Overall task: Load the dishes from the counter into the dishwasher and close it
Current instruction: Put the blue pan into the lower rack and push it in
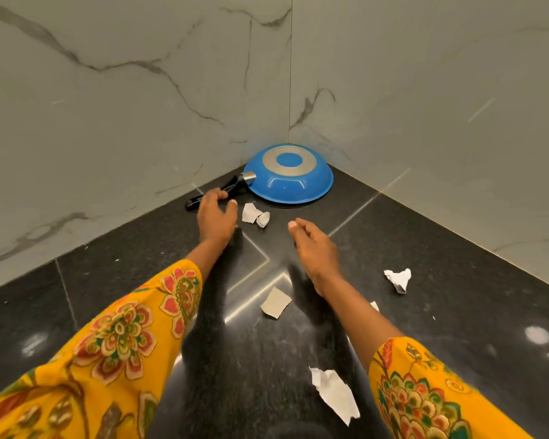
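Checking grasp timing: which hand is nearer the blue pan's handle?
Left. The left hand is at the black handle, fingers curling over it. The right hand hangs over the counter, apart from the blue pan.

We see a glossy dark stone table [441, 280], smooth veined marble walls [108, 106], a shiny blue pan [293, 185] with a metal base ring, and crumpled paper scraps [335, 392].
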The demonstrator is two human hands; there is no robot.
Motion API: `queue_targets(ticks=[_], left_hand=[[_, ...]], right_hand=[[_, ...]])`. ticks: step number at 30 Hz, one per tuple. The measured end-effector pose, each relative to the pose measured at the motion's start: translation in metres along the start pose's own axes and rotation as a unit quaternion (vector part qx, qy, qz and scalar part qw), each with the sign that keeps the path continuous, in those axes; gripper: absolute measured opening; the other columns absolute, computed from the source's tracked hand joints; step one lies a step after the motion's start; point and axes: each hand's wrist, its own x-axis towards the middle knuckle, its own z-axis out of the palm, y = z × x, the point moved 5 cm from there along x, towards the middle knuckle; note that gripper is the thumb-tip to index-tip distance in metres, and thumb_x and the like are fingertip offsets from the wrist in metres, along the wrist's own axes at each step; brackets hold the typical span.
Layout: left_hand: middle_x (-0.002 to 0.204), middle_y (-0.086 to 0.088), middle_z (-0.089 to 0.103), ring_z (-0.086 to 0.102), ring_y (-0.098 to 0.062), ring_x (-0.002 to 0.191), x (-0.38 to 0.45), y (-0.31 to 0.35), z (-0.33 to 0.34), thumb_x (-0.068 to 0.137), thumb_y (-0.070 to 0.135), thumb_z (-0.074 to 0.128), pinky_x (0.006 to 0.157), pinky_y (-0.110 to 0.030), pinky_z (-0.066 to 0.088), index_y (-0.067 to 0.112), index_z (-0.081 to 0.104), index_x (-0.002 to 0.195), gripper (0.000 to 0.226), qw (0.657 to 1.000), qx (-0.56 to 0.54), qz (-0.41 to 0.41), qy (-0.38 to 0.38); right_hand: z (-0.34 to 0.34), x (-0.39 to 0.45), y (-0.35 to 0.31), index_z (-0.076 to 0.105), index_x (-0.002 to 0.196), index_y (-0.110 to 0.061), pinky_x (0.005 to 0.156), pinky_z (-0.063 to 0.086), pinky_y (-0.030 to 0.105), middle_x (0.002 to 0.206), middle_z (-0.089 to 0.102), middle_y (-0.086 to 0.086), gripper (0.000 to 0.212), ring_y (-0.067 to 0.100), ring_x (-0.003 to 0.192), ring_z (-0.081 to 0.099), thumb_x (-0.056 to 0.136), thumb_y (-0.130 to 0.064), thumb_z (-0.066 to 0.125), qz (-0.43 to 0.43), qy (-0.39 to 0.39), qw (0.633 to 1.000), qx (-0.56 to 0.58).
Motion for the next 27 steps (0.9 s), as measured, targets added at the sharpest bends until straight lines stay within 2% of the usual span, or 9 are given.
queue_targets(ticks=[2,4,6,9,13,16,20,24,27], left_hand=[[0.139,-0.014,0.044,0.042,-0.026,0.129,0.018,-0.005,0.009,0.094,0.019,0.053,0.109,-0.031,0.030,0.003,0.046,0.132,0.042,0.999,0.034,-0.019,-0.026],[0.149,-0.014,0.033,0.025,-0.028,0.141,0.031,-0.008,0.016,0.096,0.028,0.050,0.117,-0.049,0.016,0.009,0.033,0.144,0.055,0.988,0.134,-0.046,-0.065],[0.149,-0.011,0.033,0.021,-0.029,0.142,0.036,-0.006,0.017,0.096,0.035,0.048,0.113,-0.058,0.006,0.017,0.028,0.147,0.057,0.953,0.282,-0.052,-0.099],[0.140,-0.014,0.038,0.029,-0.035,0.133,0.026,0.002,0.012,0.097,0.037,0.045,0.111,-0.056,0.013,0.016,0.039,0.138,0.047,0.912,0.388,-0.018,-0.131],[0.131,-0.019,0.038,0.036,-0.038,0.121,0.003,0.006,0.008,0.098,0.035,0.041,0.102,-0.046,0.029,0.007,0.046,0.129,0.042,0.897,0.410,0.002,-0.166],[0.131,-0.021,0.038,0.038,-0.038,0.120,-0.017,0.013,0.002,0.099,0.036,0.039,0.100,-0.046,0.034,0.004,0.043,0.129,0.043,0.907,0.382,0.004,-0.178],[0.129,-0.021,0.040,0.042,-0.037,0.118,-0.053,0.022,-0.018,0.099,0.037,0.037,0.097,-0.046,0.037,0.005,0.044,0.126,0.042,0.916,0.358,0.003,-0.181],[0.126,-0.020,0.042,0.043,-0.035,0.116,-0.109,0.033,-0.041,0.099,0.037,0.036,0.096,-0.045,0.039,0.006,0.046,0.121,0.039,0.934,0.313,0.016,-0.173],[0.127,-0.018,0.042,0.042,-0.035,0.118,-0.161,0.041,-0.052,0.099,0.037,0.039,0.098,-0.044,0.038,0.007,0.047,0.120,0.038,0.947,0.264,0.017,-0.184]], right_hand=[[0.003,0.002,0.000,0.048,0.138,-0.016,0.110,0.035,0.033,0.140,0.050,0.002,0.048,0.015,0.129,0.045,0.096,-0.040,0.048,-0.018,0.000,1.000,-0.022],[0.004,0.002,0.002,0.048,0.138,-0.017,0.110,0.036,0.035,0.140,0.050,0.002,0.048,0.015,0.129,0.045,0.096,-0.041,0.048,-0.028,0.001,0.999,-0.036],[0.004,0.002,0.003,0.048,0.138,-0.017,0.110,0.036,0.037,0.141,0.050,0.001,0.048,0.015,0.129,0.045,0.095,-0.041,0.048,-0.029,0.002,0.999,-0.035],[0.002,0.000,0.003,0.048,0.137,-0.018,0.110,0.036,0.036,0.140,0.050,0.001,0.048,0.015,0.128,0.046,0.095,-0.040,0.049,-0.024,-0.001,1.000,-0.019],[0.001,-0.012,0.005,0.048,0.138,-0.019,0.110,0.036,0.034,0.141,0.049,0.000,0.048,0.014,0.128,0.045,0.095,-0.040,0.050,0.005,-0.011,1.000,0.011],[-0.003,-0.025,0.005,0.048,0.138,-0.016,0.104,0.034,0.028,0.140,0.050,-0.001,0.048,0.015,0.127,0.045,0.096,-0.039,0.049,0.034,-0.017,0.999,0.030],[-0.010,-0.053,0.005,0.057,0.123,-0.019,0.095,0.038,0.028,0.121,0.058,0.000,0.036,0.015,0.111,0.051,0.095,-0.040,0.049,0.076,-0.014,0.994,0.077],[-0.013,-0.088,0.006,0.054,0.126,-0.017,0.098,0.036,0.028,0.120,0.054,-0.006,0.043,0.011,0.112,0.048,0.094,-0.045,0.050,0.094,-0.011,0.987,0.129],[-0.013,-0.123,0.001,0.054,0.114,-0.018,0.089,0.036,0.022,0.100,0.057,-0.008,0.024,0.007,0.094,0.051,0.097,-0.035,0.049,0.101,-0.012,0.972,0.214]])
